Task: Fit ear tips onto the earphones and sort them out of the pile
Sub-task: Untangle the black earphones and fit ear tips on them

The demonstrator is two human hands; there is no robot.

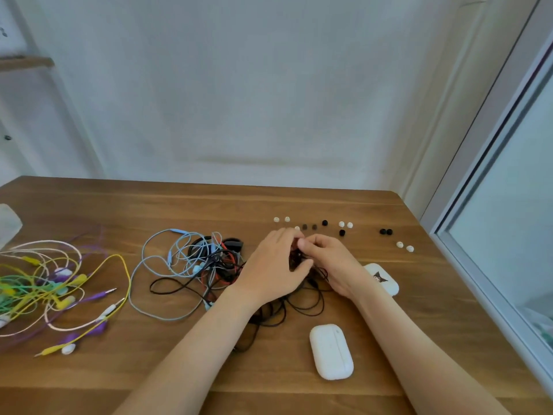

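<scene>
A pile of tangled earphones [209, 262] with blue, black and red cords lies at the table's middle. My left hand [272, 265] and my right hand [332, 262] meet just right of it, fingers curled around a dark earbud [296, 259] whose black cord [302, 307] loops toward me. What sits at the fingertips is hidden. Loose ear tips lie in a row behind the hands: white ones [281, 219], brown ones [309, 227], black ones [386, 231]. A second heap of yellow, purple and green earphones [51, 286] lies at the left.
A white earbud case [330, 351] lies near my right forearm. Another white case with a cartoon print [384, 278] sits behind my right wrist. The wooden table [179, 202] ends at a wall behind and a window frame at right. A pale object [7, 223] sits at far left.
</scene>
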